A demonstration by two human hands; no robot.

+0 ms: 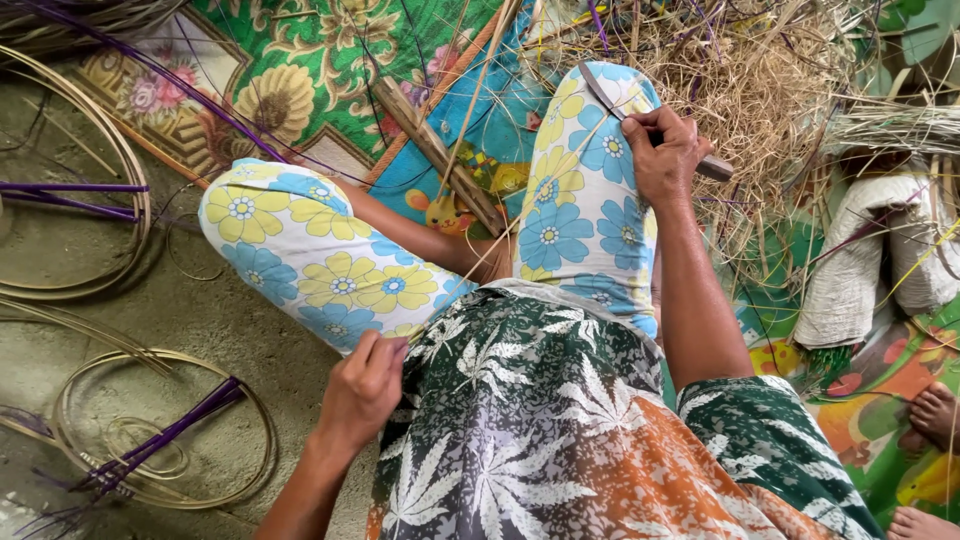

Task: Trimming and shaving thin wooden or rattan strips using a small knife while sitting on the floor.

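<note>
I sit cross-legged in flower-printed trousers. My right hand (663, 152) rests on my right knee (592, 150) and grips a slim knife (712, 165) with a dark blade pointing up-left. My left hand (367, 385) is pinched shut by my left thigh, holding a thin pale cane strip (470, 110) that runs up across my legs toward the top of the view. A flat bundle of split cane sticks (437, 155) lies between my legs.
Coiled cane hoops (75, 180) and another coil (165, 430) with purple-dyed strips (150, 450) lie on the bare floor at left. A heap of dry shavings (760, 90) is ahead right. A rolled cloth (860, 260) and another person's feet (935, 415) are at right.
</note>
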